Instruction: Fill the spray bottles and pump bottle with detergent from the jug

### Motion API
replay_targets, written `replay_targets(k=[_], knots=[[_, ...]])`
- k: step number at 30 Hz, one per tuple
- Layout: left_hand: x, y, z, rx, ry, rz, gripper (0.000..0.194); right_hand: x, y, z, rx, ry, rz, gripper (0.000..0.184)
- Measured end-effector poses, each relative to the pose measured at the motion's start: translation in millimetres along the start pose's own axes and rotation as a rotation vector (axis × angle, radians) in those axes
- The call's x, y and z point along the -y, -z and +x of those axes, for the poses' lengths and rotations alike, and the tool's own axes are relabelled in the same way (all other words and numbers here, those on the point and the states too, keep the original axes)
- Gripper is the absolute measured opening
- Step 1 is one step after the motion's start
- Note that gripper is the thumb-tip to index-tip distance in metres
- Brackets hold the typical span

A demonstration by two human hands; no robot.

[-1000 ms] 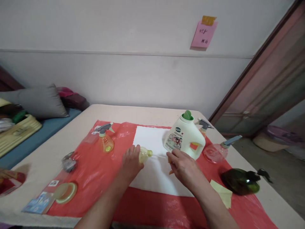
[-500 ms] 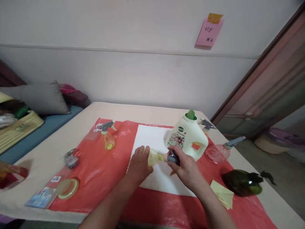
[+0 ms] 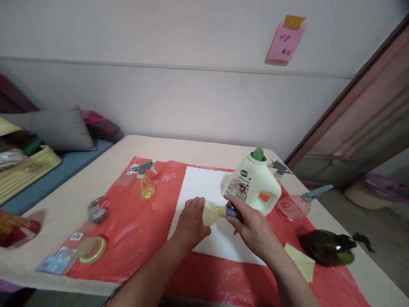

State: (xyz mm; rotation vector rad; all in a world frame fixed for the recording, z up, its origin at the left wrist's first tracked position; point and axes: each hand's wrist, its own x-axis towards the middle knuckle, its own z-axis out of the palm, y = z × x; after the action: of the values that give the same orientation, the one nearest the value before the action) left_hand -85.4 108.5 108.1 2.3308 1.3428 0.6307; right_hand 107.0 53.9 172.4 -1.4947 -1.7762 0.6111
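Note:
My left hand (image 3: 191,219) is wrapped round a clear yellowish spray bottle (image 3: 210,213), which lies tilted on its side above the white sheet (image 3: 207,181). The bottle's neck points to the right. My right hand (image 3: 251,221) grips a dark grey trigger spray head (image 3: 234,212) by its body, its pale collar against the bottle's neck. How far the collar is seated on the neck, I cannot tell. Just behind my right hand stands a large cream detergent jug (image 3: 252,183) with a green piece in its mouth.
An orange spray bottle (image 3: 146,187) stands at left, near a round lid (image 3: 92,250) and a small packet (image 3: 59,260). On the right lie a pink spray bottle (image 3: 294,207), a dark green pump bottle (image 3: 327,247) and yellow paper (image 3: 300,261). Red plastic (image 3: 134,238) covers the table.
The bottle's neck and the spray head's collar have come closer together. Both hands appear slightly further right, while the whole view has shifted a little too.

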Motion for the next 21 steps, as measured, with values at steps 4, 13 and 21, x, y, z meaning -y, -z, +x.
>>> replay_targets(k=[4,13,21], knots=[[-0.8,1.5,2.0,0.006,0.027,-0.033,0.078,-5.7,4.8,0.2,-0.004,-0.014,0.102,0.048],[-3.4,4.9,-0.2,0.049,0.031,-0.100,0.078,-5.5,8.5,-2.2,0.039,0.028,0.045,0.045],[3.7,5.1,1.6,0.055,0.041,-0.145,0.081,-3.7,23.7,-8.3,-0.047,0.056,-0.007,0.046]])
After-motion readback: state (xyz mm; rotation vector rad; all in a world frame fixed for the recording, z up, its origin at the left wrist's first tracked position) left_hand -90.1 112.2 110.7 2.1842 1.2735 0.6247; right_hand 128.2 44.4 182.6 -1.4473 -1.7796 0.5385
